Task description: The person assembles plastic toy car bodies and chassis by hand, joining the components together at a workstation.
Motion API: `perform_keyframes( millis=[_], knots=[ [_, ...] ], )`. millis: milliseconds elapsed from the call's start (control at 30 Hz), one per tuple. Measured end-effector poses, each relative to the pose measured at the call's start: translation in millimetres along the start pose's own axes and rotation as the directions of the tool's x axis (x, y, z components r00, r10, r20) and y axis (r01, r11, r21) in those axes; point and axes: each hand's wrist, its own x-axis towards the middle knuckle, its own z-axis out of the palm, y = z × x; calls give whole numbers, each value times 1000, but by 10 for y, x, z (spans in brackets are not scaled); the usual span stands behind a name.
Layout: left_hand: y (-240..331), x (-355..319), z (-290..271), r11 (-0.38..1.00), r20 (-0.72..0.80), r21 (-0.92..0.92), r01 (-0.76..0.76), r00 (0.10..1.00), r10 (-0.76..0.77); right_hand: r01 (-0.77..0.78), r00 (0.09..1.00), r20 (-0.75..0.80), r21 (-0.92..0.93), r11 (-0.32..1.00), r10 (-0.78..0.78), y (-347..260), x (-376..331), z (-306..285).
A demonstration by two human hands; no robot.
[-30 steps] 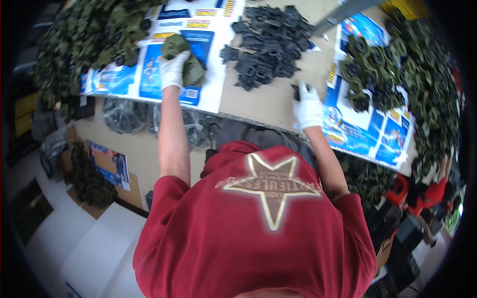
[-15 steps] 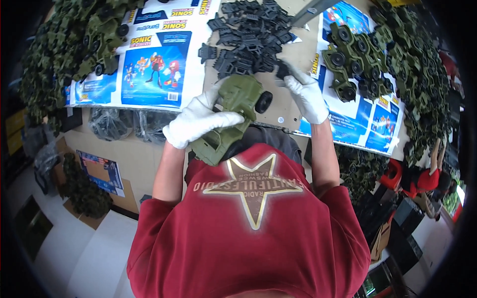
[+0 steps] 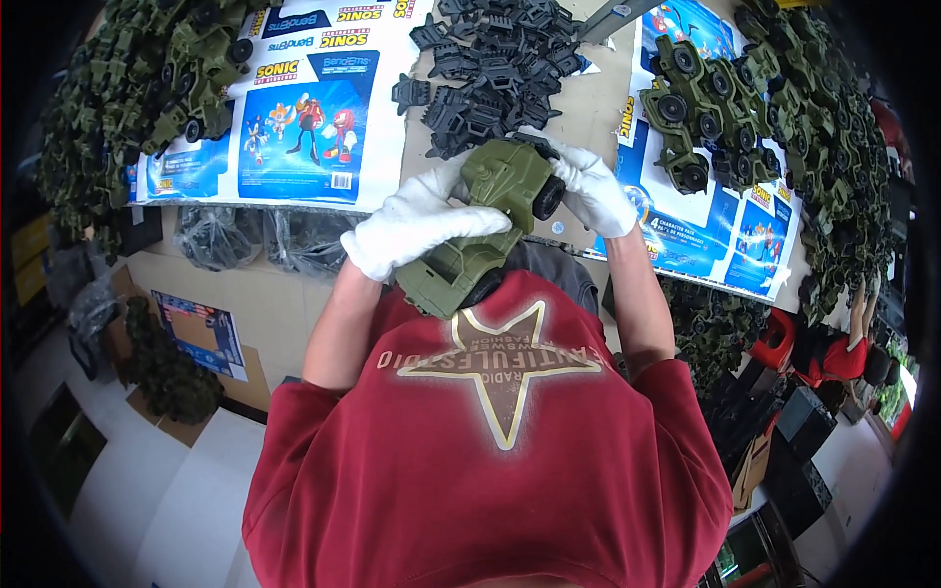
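A green plastic toy jeep (image 3: 508, 178) is tilted in front of my chest, with black wheels showing along its right side. My white-gloved left hand (image 3: 420, 223) is closed around its left side, thumb lying across the body. At the jeep's far end, my gloved right hand (image 3: 594, 192) pinches a small black plastic bumper part (image 3: 535, 145) and holds it against the end. The right fingertips are partly hidden behind the part and the jeep. Just beyond lies a heap of similar black bumper parts (image 3: 502, 83) on the table.
Printed blue-and-white cardboard sheets (image 3: 304, 127) cover the table left and right. Green toy jeeps are piled at the far left (image 3: 108, 108) and right (image 3: 706, 103). A metal bar (image 3: 613, 20) stands behind the heap. A person in red (image 3: 833, 361) is at the far right.
My right hand has moved left, bringing the black bumper part from beside the heap to the jeep's far end. My left hand has shifted the jeep slightly right.
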Motion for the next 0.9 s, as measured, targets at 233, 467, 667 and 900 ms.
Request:
perform_keyframes(
  millis=[233,467,667,900],
  knots=[
    [-8,-11,-13,997,3,-59,47,999,-47,15,1000,6,-234,972,-14,-88,21,11],
    [-140,240,309,974,-338,142,-178,916,217,155,872,-345,-477,865,-347,-180,258,546],
    [-319,501,82,872,-225,319,-371,864,450,182,890,-315,-419,889,-331,-80,216,653],
    [-452,627,205,862,-283,105,-496,816,504,252,725,-186,-824,508,-663,63,127,698]
  ],
)
